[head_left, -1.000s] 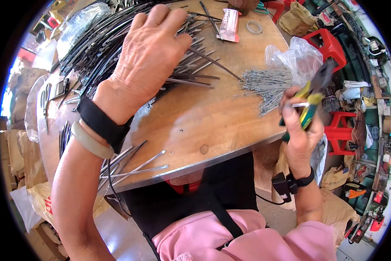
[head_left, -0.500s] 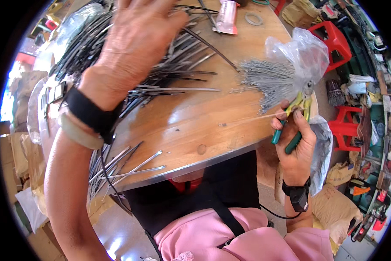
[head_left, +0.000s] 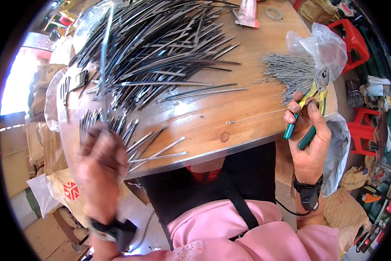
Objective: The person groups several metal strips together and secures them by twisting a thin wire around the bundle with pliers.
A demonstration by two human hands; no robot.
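Observation:
My left hand [head_left: 102, 158], smeared by motion, is at the table's left front edge. Its fingers look closed, and a long thin strip [head_left: 105, 61], also blurred, rises from them. My right hand [head_left: 309, 143] is wrapped round pliers [head_left: 311, 93] with green and yellow handles, jaws pointing away from me. Between its thumb and fingers it also pinches a thin wire [head_left: 261, 115], whose small looped end points left over the table. Beyond the left hand lies a big heap of dark flat strips [head_left: 160, 48]. A bundle of short grey wires [head_left: 289, 71] lies just beyond the pliers.
Several strips [head_left: 156, 150] stick out over the near left edge of the wooden table [head_left: 195, 135]. A clear plastic bag [head_left: 328, 48] sits by the wires. At the far side are a pink-white packet [head_left: 247, 13] and a ring [head_left: 274, 13]. Red stools [head_left: 363, 130] stand to the right.
My left hand has come back from over the heap toward the near left edge, now with a strip rising from it. The right hand still holds the pliers and wire.

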